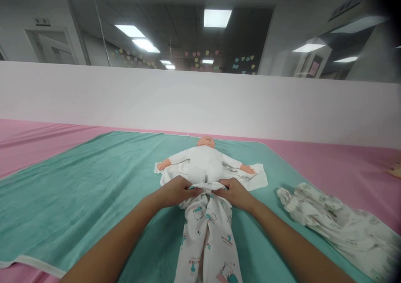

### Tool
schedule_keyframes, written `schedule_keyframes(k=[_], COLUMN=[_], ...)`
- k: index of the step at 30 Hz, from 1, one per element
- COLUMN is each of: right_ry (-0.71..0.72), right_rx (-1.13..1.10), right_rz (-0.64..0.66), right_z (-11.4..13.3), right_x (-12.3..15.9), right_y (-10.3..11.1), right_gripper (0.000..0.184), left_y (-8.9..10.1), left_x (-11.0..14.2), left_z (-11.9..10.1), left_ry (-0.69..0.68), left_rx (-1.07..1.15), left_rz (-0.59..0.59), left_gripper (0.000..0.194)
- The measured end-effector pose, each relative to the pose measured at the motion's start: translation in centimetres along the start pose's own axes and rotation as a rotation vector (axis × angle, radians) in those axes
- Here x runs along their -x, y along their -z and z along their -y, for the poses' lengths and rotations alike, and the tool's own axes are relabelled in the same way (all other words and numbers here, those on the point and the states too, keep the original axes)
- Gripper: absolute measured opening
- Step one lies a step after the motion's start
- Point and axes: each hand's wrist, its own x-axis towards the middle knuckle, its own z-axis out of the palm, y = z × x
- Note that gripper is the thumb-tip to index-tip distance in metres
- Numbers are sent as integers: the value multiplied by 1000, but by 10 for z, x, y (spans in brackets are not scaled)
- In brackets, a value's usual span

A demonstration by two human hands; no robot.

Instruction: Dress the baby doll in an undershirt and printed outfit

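A baby doll (205,162) in a white long-sleeved top lies on its back, head away from me and arms spread. White baby trousers (216,233) with a cartoon print cover its lower body, their legs stretching toward me. My left hand (178,190) grips the left side of the waistband, fingers closed on the cloth. On the other side my right hand (234,192) pinches the waistband in the same way. Beneath the doll's arms and back a white cloth (257,180) is spread out.
Under the doll lies a teal blanket (103,191) over a pink sheet (319,166). A crumpled printed white garment (341,224) rests at the right. Behind runs a low white wall (188,101) with glass above it. Something skin-coloured (395,171) shows at the right edge.
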Motion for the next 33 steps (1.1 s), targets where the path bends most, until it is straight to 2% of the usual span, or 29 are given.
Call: schedule_keyframes(k=[33], right_ry=[-25], right_rx=[-12], right_rz=[6], right_z=[5], right_x=[1], right_y=[1], right_gripper=[37], left_y=[-1], left_x=[2], left_z=[-5], left_ry=[-12], left_rx=[-39], left_rz=[-25], left_gripper=[55])
